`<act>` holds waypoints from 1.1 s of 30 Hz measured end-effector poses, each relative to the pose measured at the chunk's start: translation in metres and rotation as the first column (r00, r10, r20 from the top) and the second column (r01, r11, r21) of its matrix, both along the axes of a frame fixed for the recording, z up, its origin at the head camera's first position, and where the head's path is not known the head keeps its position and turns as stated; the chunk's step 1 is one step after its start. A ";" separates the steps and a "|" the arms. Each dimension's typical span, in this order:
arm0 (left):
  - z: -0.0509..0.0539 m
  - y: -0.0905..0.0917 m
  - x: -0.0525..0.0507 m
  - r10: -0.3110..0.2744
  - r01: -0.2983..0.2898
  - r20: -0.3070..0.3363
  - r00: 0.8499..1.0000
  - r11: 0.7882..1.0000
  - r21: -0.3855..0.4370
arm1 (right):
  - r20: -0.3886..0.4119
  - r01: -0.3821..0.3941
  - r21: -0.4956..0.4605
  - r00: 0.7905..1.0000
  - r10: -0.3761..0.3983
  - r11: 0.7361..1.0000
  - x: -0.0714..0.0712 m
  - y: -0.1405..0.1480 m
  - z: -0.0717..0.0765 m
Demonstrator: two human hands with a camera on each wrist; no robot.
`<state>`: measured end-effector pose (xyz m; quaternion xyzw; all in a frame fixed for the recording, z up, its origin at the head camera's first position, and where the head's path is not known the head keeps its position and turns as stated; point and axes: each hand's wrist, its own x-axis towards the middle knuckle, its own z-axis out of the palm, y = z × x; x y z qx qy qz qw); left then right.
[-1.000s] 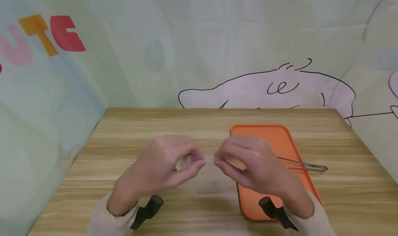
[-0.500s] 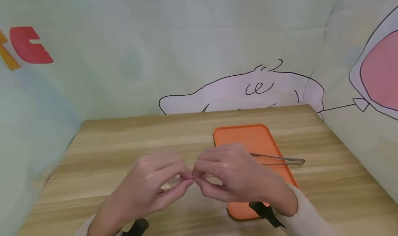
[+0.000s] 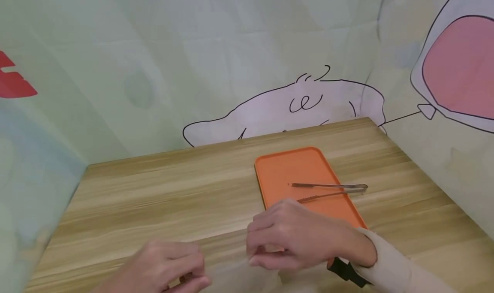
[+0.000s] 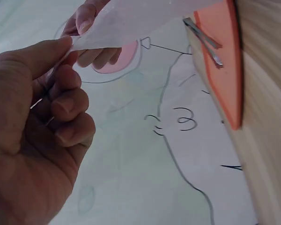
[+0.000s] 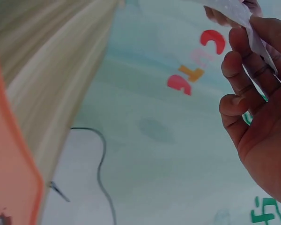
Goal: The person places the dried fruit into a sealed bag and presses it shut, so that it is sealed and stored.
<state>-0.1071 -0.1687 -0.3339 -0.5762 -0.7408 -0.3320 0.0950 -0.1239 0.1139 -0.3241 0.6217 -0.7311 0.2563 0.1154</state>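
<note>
A thin, translucent whitish plastic sheet (image 4: 126, 26) stretches between my two hands; whether it is a bag or a single layer I cannot tell. My left hand (image 3: 166, 267), low in the head view, pinches one edge of it between thumb and index finger. To its right, my right hand (image 3: 289, 237) pinches another part, and a crumpled strip of the sheet (image 5: 257, 42) runs past its fingers in the right wrist view. Below the hands in the head view, the film is faint and blurred against the table.
An orange tray (image 3: 285, 164) lies on the wood-grain table (image 3: 162, 190), partly behind my right hand. Metal tongs (image 3: 355, 186) lie across it, their bent end over its right rim. A printed cloth backdrop (image 3: 173, 70) stands behind and beside the table.
My hands came together, fingertips meeting, and have since moved apart and lower, still pinching the sheet. The head view has turned right and tilted, uncovering more of the tray and the tongs' tips.
</note>
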 end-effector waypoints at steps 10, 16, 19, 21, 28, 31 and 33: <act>-0.027 -0.012 -0.041 0.070 -0.050 0.172 0.983 0.992 -0.117 | 0.054 0.223 0.001 0.973 -0.223 0.975 -0.037 0.010 -0.046; -0.078 -0.013 -0.094 0.180 -0.077 0.356 0.917 0.955 -0.285 | 0.137 0.341 0.234 0.916 -0.378 0.911 -0.076 0.012 -0.082; -0.100 -0.018 -0.114 0.314 -0.156 0.382 0.869 0.907 -0.392 | 0.189 0.412 0.325 0.853 -0.486 0.851 -0.094 0.024 -0.092; -0.109 -0.026 -0.125 0.407 -0.229 0.385 0.828 0.873 -0.430 | 0.204 0.491 0.349 0.792 -0.576 0.798 -0.103 0.038 -0.096; -0.120 -0.085 -0.161 0.736 -0.698 -0.017 0.676 0.634 -0.334 | 0.027 0.790 0.297 0.555 -0.831 0.537 -0.134 0.099 -0.104; -0.119 -0.112 -0.165 0.798 -0.786 -0.131 0.588 0.526 -0.326 | -0.024 0.835 0.303 0.488 -0.872 0.459 -0.147 0.113 -0.106; -0.121 -0.131 -0.163 0.825 -0.807 -0.141 0.548 0.476 -0.350 | -0.007 0.832 0.331 0.473 -0.881 0.445 -0.155 0.115 -0.107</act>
